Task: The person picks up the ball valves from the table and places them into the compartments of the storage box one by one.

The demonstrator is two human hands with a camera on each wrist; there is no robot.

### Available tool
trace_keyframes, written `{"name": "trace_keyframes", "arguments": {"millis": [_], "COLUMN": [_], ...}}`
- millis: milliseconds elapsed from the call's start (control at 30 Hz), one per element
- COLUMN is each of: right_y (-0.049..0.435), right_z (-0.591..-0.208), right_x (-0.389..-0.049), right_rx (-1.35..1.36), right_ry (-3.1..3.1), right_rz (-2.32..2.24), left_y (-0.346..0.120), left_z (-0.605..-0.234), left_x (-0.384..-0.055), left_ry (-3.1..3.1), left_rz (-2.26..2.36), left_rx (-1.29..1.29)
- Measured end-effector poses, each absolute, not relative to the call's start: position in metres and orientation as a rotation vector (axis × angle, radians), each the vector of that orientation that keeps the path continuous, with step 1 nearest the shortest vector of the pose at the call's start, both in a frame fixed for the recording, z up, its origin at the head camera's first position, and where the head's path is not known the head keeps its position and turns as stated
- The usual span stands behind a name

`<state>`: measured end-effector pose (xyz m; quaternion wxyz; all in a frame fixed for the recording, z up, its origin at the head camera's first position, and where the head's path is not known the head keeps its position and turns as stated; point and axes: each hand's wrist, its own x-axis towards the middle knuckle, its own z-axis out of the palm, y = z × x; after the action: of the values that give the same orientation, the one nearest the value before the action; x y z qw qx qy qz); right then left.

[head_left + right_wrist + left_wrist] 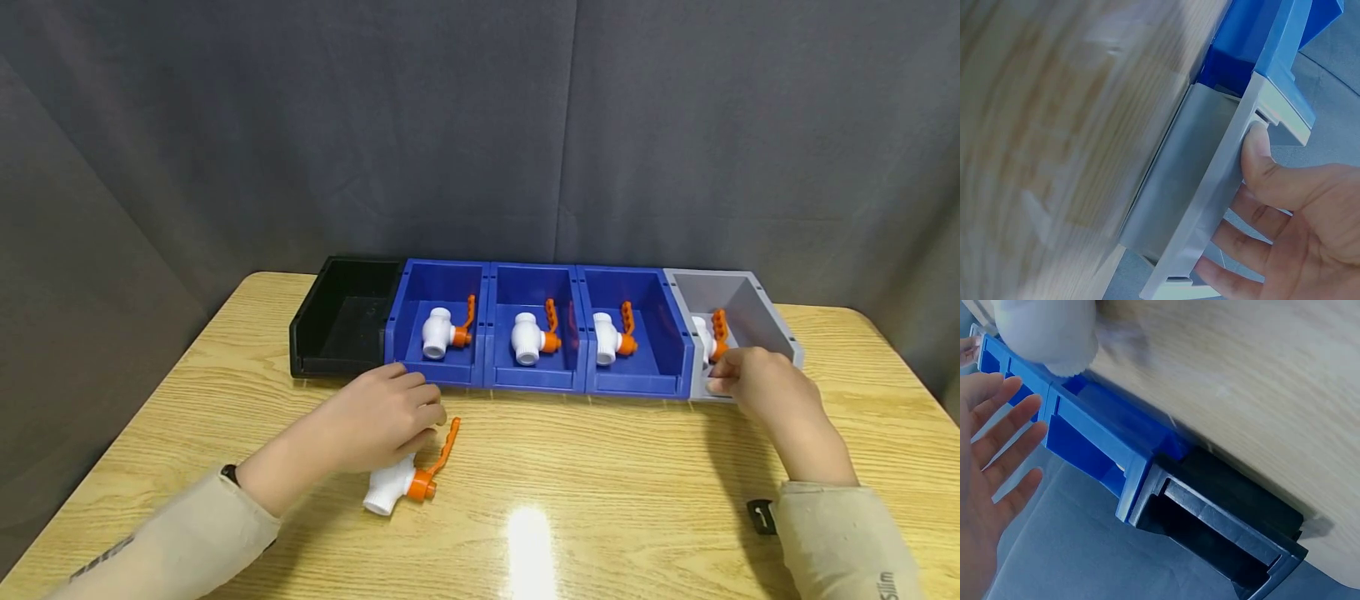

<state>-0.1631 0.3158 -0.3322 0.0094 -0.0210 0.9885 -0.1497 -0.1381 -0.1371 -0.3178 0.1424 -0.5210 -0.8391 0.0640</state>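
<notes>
My left hand [390, 417] hovers over a white ball valve [390, 486] with an orange lever, which lies on the table; the hand covers part of its body. In the left wrist view the fingers [1013, 434] are spread and nothing is between them. At the front of the grey bin [765, 312], my right hand [768, 387] grips the lip, with its thumb [1258, 147] on the outer side and the fingers behind the lip in the right wrist view. Inside that bin another ball valve [720, 323] is partly hidden by the hand.
Left of the grey bin, three blue bins [536, 379] stand in a row, each with one ball valve [527, 337] in it. A black bin [337, 367] with nothing in it ends the row. A small black tag [761, 517] lies beside the right sleeve. Behind hangs a grey curtain [480, 125].
</notes>
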Motion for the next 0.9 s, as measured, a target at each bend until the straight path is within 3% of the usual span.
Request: {"name": "trace_keyframes", "arguments": {"millis": [900], "right_y": [0.315], "right_z": [-0.331], "right_x": [-0.162], "right_rx": [-0.063], "right_ry": [3.077], "right_rz": [-0.466], "left_y": [-0.146], "left_z": [-0.332], "left_x": [-0.114], "left_ry": [-2.522], "left_rz": [0.23], "left_rx": [-1.518]}}
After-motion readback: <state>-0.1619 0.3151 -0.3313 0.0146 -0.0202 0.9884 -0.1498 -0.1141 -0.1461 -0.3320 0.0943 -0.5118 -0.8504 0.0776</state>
